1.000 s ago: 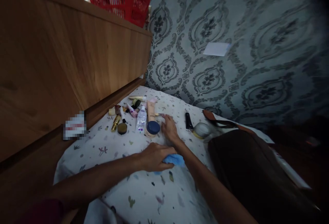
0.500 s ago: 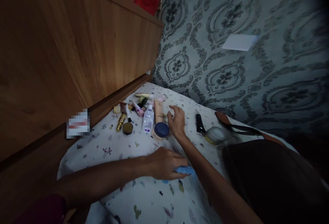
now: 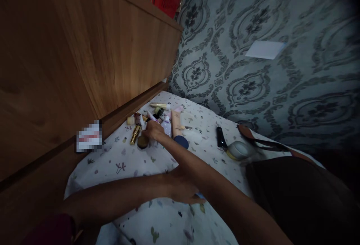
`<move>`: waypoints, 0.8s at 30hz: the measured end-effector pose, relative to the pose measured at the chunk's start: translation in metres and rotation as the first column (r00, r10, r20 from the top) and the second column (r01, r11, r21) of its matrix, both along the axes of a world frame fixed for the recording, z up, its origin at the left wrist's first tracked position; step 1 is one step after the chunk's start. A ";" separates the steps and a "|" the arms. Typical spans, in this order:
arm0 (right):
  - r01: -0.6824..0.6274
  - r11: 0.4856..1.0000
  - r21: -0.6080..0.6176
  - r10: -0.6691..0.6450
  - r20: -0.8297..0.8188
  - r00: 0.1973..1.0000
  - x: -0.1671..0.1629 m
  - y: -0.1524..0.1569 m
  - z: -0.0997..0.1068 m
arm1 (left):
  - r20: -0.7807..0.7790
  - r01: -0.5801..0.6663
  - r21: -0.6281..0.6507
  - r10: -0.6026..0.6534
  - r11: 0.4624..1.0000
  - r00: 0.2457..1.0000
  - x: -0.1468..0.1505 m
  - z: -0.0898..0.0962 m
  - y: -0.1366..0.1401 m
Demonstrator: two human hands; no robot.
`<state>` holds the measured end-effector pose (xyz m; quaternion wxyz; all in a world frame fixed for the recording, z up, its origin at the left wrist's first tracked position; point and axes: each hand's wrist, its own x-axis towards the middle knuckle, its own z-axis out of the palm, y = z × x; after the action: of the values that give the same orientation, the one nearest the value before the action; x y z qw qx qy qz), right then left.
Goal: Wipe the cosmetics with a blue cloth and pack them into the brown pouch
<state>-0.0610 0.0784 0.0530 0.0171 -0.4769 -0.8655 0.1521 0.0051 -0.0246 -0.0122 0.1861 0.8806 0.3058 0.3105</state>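
Note:
My right hand (image 3: pixel 154 129) reaches across my left forearm into a group of cosmetics, with its fingers curled down beside a small white tube (image 3: pixel 143 122). What it holds, if anything, is hidden. The clear bottle (image 3: pixel 167 125) is partly covered by that hand. Below it, my left hand (image 3: pixel 182 190) is closed on a light blue cloth (image 3: pixel 200 195), mostly hidden under the right forearm. Near the right hand are a round jar with an olive-brown lid (image 3: pixel 143 141), a gold lipstick tube (image 3: pixel 135 134), a beige squeeze tube (image 3: pixel 176 123) and a dark blue jar lid (image 3: pixel 181 142).
On the right lie a black tube (image 3: pixel 221 137), a rounded grey container (image 3: pixel 239 149) and a dark bag (image 3: pixel 289 200) with a brown strap. A wooden cabinet (image 3: pixel 112 50) borders the patterned cloth (image 3: pixel 112 170) on the left, and a papered wall (image 3: pixel 225 68) stands behind.
My right hand has moved left from beside the beige tube to the small tubes and jar, its fingers now curled. A slim silver-tipped item now shows beside the beige tube. My left hand stays low.

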 end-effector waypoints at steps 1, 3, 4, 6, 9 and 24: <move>0.011 1.000 0.001 -0.011 -0.009 1.000 0.001 0.000 0.001 | -0.018 0.020 0.013 -0.020 1.000 1.000 0.000 0.001 0.000; 0.026 1.000 0.011 -0.026 -0.038 0.999 0.006 -0.003 0.005 | -0.065 0.072 0.050 -0.069 0.996 0.995 -0.001 0.002 -0.001; 0.033 0.999 0.018 -0.031 -0.056 0.998 0.010 -0.006 0.007 | -0.072 0.071 0.050 -0.068 0.996 0.995 -0.001 0.004 -0.001; 0.045 0.998 0.036 -0.042 -0.097 0.994 0.022 -0.013 0.013 | -0.087 0.059 0.043 -0.055 0.997 0.995 -0.001 0.006 -0.003; 0.068 0.995 0.068 -0.058 -0.150 0.987 0.047 -0.022 0.020 | -0.113 0.050 0.035 -0.046 0.998 0.993 -0.002 0.011 -0.004; 0.383 0.883 -0.272 -0.358 -0.917 0.174 0.227 -0.099 -0.029 | -0.116 -0.219 -0.055 0.212 0.974 0.970 -0.011 0.029 -0.010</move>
<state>0.1656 -0.0209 0.0236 0.5703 -0.4839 -0.5392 0.3871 -0.0059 -0.0344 0.0169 0.1639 0.8510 0.4197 0.2697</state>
